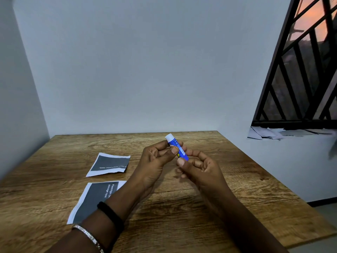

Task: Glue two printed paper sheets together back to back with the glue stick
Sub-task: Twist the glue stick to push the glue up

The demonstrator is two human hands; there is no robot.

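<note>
A person's two hands hold a blue glue stick [176,147] above a wooden tabletop [209,194], its white end tilted up and away toward the far wall. The left hand [155,161] has its grip closed around the upper half of the tube, thumb pressed across the label; the right hand [198,168] has its grip pinched on the lower end, thumb and fingertips meeting at the base. The tube is clear of the wood, raised between the two hands.

Two printed paper sheets lie flat on the tabletop to the left of the hands, printed sides up, each a dark grey panel with a white border. The farther sheet [109,164] sits alone with a ragged near edge and a line of small white text too fine to read. The nearer sheet [91,199] lies just in front of it, apart from it, and is partly covered by the left forearm; white lettering on it reads "Flashlight" and "storage spot".

A black band [111,214] and a pale bracelet [87,234] circle the left wrist. At right, a window with black bars [300,70] shows an orange sky, and loose papers [284,133] are piled on its sill.
</note>
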